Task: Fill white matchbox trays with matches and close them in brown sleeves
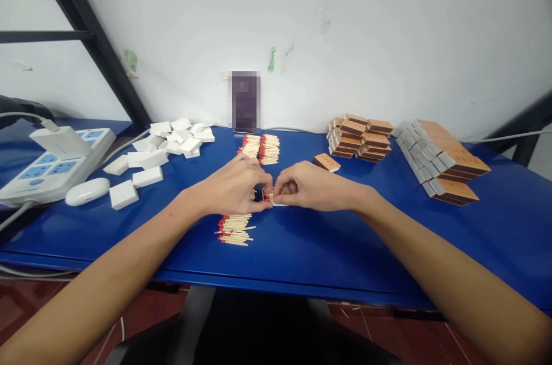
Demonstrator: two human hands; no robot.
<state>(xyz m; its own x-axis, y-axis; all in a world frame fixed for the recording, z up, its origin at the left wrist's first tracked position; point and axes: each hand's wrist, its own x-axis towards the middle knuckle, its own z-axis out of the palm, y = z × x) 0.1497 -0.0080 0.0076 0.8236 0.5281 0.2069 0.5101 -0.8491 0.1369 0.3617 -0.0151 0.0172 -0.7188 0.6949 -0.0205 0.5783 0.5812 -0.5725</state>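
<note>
Between my hands lies a small white matchbox tray point(281, 204), with red-headed matches point(268, 196) showing at its left end. The thumb and fingers of my left hand point(239, 184) close on that end of the tray. My right hand point(308, 187) is pinched over the tray, its fingertips at the matchsticks; what they grip is hidden. Left of the tray, more matches are partly covered by my left hand. Nearer to me is a loose pile of matches point(235, 230). Two bundles of matches point(259, 149) lie behind my left hand.
White matchbox trays point(175, 138) are heaped at left, near a white earbud case point(87, 191) and a power strip point(60, 166). A single orange matchbox point(326, 162) lies behind my right hand. Stacked matchboxes point(360, 138) and sleeves point(448, 158) stand right. A phone point(245, 102) leans on the wall.
</note>
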